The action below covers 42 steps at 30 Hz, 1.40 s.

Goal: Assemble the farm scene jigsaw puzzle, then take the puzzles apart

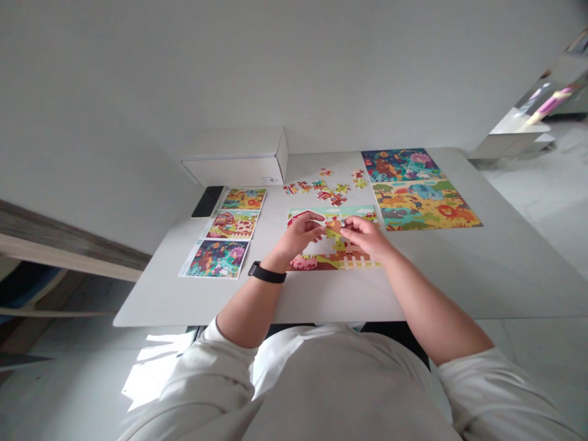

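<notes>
A partly assembled farm jigsaw puzzle [362, 262] lies on the table in front of me, with a gap of bare white surface left of its middle. Above it, both hands hold an orange and green puzzle piece [334, 226] from opposite sides. My left hand [301, 235], with a black band on the wrist, has its curved thumb and index finger at the piece's left edge. The thumb and fingers of my right hand [365, 235] pinch its right edge. My hands cover parts of the puzzle, including some of the red barn.
Several loose puzzle pieces [337, 199] lie beyond the puzzle. On the right are two finished puzzles [425, 205], edge to edge. Three picture cards [232, 225] and a black phone [207, 202] lie on the left. A white box [234, 170] stands against the wall.
</notes>
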Each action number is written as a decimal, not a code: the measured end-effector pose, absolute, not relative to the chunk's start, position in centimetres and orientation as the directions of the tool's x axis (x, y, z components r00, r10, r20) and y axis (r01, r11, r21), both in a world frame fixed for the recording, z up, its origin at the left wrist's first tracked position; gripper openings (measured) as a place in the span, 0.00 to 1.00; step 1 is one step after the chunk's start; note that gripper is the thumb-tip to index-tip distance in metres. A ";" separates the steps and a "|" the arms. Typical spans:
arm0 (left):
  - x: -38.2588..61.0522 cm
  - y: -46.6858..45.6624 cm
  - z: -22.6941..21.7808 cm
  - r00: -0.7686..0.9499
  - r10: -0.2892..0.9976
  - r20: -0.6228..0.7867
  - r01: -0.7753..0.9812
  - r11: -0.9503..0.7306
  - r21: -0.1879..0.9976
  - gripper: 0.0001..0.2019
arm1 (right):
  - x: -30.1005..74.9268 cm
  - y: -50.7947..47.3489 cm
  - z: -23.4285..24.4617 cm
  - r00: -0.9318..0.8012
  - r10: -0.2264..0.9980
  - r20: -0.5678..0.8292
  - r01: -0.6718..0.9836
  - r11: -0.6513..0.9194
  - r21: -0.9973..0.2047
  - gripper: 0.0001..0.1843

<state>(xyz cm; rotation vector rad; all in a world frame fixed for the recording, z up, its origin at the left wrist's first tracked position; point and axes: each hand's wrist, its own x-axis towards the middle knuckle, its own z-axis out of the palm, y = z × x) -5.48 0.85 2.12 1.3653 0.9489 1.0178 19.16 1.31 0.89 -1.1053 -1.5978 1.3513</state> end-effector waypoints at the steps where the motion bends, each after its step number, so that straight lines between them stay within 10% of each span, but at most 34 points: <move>1: -5.6 0.8 2.2 0.286 0.957 0.051 -0.017 -0.049 0.999 0.19 | 19.2 1.3 0.9 -0.329 0.944 0.002 0.141 0.052 -0.989 0.23; 21: -5.5 0.5 1.9 0.281 0.956 0.088 -0.016 -0.087 0.996 0.20 | 19.3 1.8 0.4 -0.357 0.931 0.079 0.219 0.166 -0.962 0.20; 42: -11.0 -0.3 5.9 0.318 0.935 0.155 0.516 -0.308 0.799 0.09 | 14.4 0.7 4.6 -0.459 0.864 0.207 0.435 0.421 -0.796 0.12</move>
